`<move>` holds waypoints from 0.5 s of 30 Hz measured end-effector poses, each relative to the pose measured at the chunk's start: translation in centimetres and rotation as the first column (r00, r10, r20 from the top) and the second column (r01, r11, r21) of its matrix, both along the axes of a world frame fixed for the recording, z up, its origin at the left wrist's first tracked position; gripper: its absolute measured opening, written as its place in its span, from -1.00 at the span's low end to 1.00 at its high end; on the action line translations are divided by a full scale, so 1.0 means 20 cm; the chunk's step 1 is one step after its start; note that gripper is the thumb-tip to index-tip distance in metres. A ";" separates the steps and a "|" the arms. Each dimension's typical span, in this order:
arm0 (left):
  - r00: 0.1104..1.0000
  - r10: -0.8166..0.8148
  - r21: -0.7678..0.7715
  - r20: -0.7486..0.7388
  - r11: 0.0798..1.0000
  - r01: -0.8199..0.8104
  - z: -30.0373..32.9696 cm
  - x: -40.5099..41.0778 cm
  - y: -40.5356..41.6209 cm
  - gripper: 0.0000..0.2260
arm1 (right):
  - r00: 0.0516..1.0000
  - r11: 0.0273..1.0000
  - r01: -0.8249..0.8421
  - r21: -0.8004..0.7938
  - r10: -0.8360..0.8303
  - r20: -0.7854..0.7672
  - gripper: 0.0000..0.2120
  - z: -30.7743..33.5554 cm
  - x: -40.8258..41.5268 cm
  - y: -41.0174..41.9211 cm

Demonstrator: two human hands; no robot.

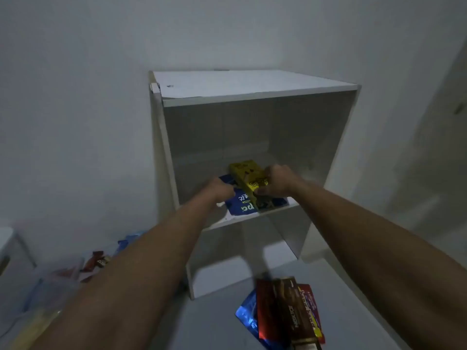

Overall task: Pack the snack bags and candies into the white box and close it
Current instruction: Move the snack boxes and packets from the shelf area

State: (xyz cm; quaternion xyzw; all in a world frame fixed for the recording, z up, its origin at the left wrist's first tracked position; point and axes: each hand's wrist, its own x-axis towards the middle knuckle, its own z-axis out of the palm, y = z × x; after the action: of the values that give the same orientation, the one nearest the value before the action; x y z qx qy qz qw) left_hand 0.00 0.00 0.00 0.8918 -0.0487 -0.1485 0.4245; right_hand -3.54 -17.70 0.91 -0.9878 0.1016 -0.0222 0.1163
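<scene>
Room: pale walls close around a white floor (pixel 341 299), dim and a little blurred.
Far left: a clear plastic container (pixel 45 291) sits low at the edge of my view, its contents too smeared to name.
Loose candies: small red-brown wrapped candies (pixel 97 261) lie on the floor just behind my left forearm, with a blue wrapper (pixel 129 239) beyond them.
White box: the white box (pixel 252 97) stands against the wall, open toward me, with a shelf (pixel 252 215) across its middle and a lower bay beneath.
Left hand: my left hand (pixel 218 190) reaches onto the shelf, fingers curled over the left edge of the blue snack bag (pixel 242 205); I cannot tell whether I am pinching it or only pressing on it.
Blue bag: it lies flat on the shelf, near the front lip, white lettering upside down to me.
Yellow pack: the yellow snack pack (pixel 246 173) lies on top of the blue bag, running toward the back of the shelf.
Right hand: my right hand (pixel 274 181) grips the near end of the yellow pack, thumb under its front, fingers wrapped over the top.
Floor, right of centre: a brown biscuit pack (pixel 293 314), a red pack (pixel 265 306), a purple-and-red pack (pixel 312 311) and a shiny blue bag (pixel 246 314) lie overlapped in front of the box.
</scene>
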 end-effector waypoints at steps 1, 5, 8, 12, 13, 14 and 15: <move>1.000 0.022 -0.065 -0.018 0.998 -0.023 -0.02 0.03 -0.02 -0.79 | 1.000 1.000 0.015 0.022 -0.015 -0.005 -0.37 -0.02 0.03 0.00; 0.983 0.137 -0.270 -0.124 0.948 -0.167 -0.03 0.10 -0.07 -0.90 | 0.998 0.996 0.055 0.076 -0.054 -0.014 -0.28 -0.12 0.09 0.02; 0.964 0.141 -0.349 -0.227 0.912 -0.215 -0.03 0.12 -0.10 -0.76 | 0.997 0.993 0.075 0.096 -0.075 -0.005 -0.38 -0.12 0.11 0.03; 0.954 0.096 -0.380 -0.282 0.902 -0.203 -0.06 0.16 -0.11 -0.78 | 0.995 0.992 0.102 0.077 -0.101 -0.010 -0.33 -0.13 0.10 0.03; 0.964 0.104 -0.374 -0.246 0.907 -0.193 -0.07 0.15 -0.12 -0.79 | 0.994 0.991 0.110 0.070 -0.110 -0.007 -0.32 -0.13 0.09 0.03; 0.974 0.111 -0.354 -0.197 0.919 -0.176 -0.07 0.14 -0.13 -0.80 | 0.993 0.991 0.121 0.066 -0.121 -0.006 -0.31 -0.13 0.09 0.02; 0.983 0.118 -0.337 -0.140 0.928 -0.159 -0.07 0.14 -0.14 -0.81 | 0.992 0.990 0.129 0.063 -0.130 0.002 -0.31 -0.13 0.08 0.01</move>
State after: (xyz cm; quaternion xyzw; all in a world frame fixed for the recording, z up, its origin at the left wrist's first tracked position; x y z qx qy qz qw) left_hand 2.76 -2.77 -1.43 0.7941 0.0142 -0.1594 0.5863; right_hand -1.91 -17.43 -1.68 -0.9748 0.1658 -0.0297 0.1460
